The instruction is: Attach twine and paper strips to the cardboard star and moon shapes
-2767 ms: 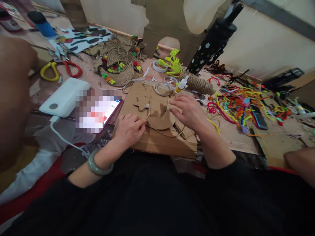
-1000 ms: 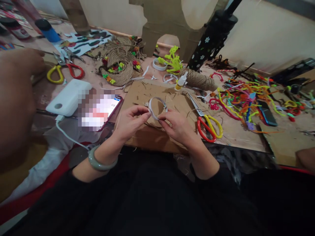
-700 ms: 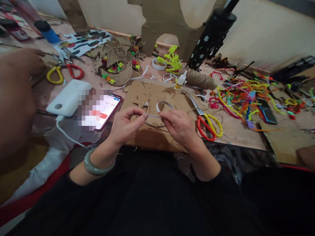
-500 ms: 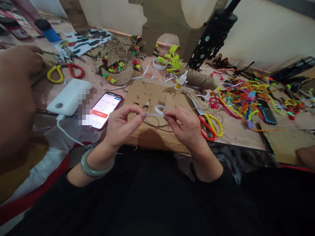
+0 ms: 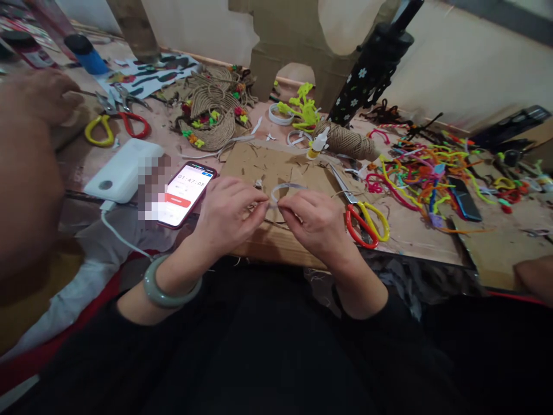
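Between my fingertips is a thin whitish strip (image 5: 287, 186), part of it curling up in a loop. My left hand (image 5: 235, 210) pinches one end, thumb against forefinger. My right hand (image 5: 313, 219) pinches the strip a short way off, so the two hands nearly meet. Below them lies a piece of brown cardboard (image 5: 254, 158), littered with bits of twine. Scissors (image 5: 367, 222) with red and yellow handles rest right of my right hand. Left of my left hand lies a lit phone (image 5: 184, 193) showing a timer.
A small glue bottle (image 5: 317, 144) stands behind the cardboard, near a twine roll (image 5: 348, 140). Colourful pipe cleaners (image 5: 415, 173) spread on the right. Coiled twine pieces (image 5: 211, 115) lie back left. A white power bank (image 5: 123, 170) and another person's arm (image 5: 30, 155) are at left.
My left hand has moved right, toward my right hand, and the stretch of strip between them is shorter. My right hand has shifted slightly left.
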A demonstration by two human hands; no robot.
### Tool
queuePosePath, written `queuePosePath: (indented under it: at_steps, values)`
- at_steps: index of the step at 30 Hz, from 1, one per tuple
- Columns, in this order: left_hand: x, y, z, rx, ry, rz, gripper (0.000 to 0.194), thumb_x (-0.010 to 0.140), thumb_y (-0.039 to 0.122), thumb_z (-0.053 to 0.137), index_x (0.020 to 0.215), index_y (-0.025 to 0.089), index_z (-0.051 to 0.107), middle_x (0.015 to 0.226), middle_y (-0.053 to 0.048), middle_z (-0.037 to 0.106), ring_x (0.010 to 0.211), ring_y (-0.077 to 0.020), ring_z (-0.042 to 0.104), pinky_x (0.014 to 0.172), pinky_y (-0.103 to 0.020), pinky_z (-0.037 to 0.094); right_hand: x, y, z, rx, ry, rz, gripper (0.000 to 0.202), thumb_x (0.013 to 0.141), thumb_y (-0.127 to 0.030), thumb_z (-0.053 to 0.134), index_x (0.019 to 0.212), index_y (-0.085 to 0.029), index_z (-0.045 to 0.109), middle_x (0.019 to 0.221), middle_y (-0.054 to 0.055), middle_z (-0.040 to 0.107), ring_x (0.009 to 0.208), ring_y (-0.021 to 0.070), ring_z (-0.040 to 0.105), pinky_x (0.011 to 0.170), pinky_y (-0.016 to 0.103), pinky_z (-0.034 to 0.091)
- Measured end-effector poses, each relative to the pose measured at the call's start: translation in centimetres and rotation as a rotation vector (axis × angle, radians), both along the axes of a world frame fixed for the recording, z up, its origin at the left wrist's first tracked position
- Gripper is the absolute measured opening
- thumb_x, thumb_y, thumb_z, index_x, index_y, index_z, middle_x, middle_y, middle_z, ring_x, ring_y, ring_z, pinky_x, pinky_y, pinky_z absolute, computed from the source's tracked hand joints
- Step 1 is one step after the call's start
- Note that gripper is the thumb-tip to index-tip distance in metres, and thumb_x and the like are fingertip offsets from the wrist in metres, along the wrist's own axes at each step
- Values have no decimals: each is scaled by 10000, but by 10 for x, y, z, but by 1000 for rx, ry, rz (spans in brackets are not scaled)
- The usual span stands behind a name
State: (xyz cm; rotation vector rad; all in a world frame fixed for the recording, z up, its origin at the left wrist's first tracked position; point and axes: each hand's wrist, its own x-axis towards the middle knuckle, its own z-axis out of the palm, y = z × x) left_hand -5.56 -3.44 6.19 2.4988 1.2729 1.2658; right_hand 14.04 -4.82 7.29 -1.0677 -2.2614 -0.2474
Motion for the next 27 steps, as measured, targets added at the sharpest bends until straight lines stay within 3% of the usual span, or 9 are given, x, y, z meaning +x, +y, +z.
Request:
queuePosePath:
  at_steps: [9, 18, 24, 27]
  values:
    - [10, -2, 1, -56, 186, -28, 218, 892, 270, 505, 791, 204, 687, 753, -31, 706, 793, -195, 620, 764, -366, 402, -5, -2, 0, -1, -43, -17, 203, 943, -230, 475, 878, -190, 664, 825, 24, 718, 760, 137, 632, 716, 270, 444]
    - [8, -1, -5, -97, -33, 33, 161, 814, 265, 553, 713, 239, 674, 728, -12, 714, 748, -188, 628, 759, -353, 407, -2, -2, -2, -154, 17, -23, 221, 947, -271, 479, 967, -186, 682, 895, 42, 755, 795, 151, 675, 736, 292, 459]
    - [0, -1, -3, -105, -167, 88, 169, 845, 316, 558, 880, 240, 706, 808, -19, 732, 812, -203, 643, 805, -362, 422, -1, -2, -5, -92, 25, -45, 192, 930, -264, 508, 880, -183, 674, 829, 33, 747, 763, 148, 666, 739, 293, 448]
    - [1, -1, -2, -116, -111, 59, 149, 832, 319, 578, 809, 247, 707, 792, -23, 730, 826, -220, 641, 838, -393, 413, -3, -2, -5, -77, -7, -45, 207, 937, -271, 497, 853, -184, 665, 815, 30, 742, 751, 147, 658, 735, 297, 435]
